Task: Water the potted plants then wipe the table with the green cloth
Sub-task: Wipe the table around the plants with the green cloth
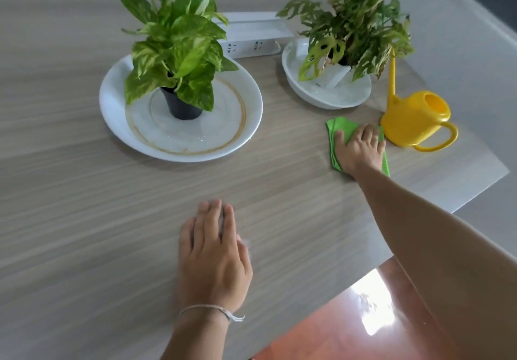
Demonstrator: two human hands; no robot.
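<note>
My right hand presses flat on the green cloth, which lies on the table just left of the yellow watering can. My left hand rests flat on the table near its front, fingers straight, holding nothing. A bright green plant in a black pot stands on a large white plate at the left. A darker, holed-leaf plant in a white pot stands in a white bowl at the back right.
A white power strip lies behind the plants, with a white box behind it. The table's right edge runs diagonally past the watering can. Reddish floor shows at the bottom right.
</note>
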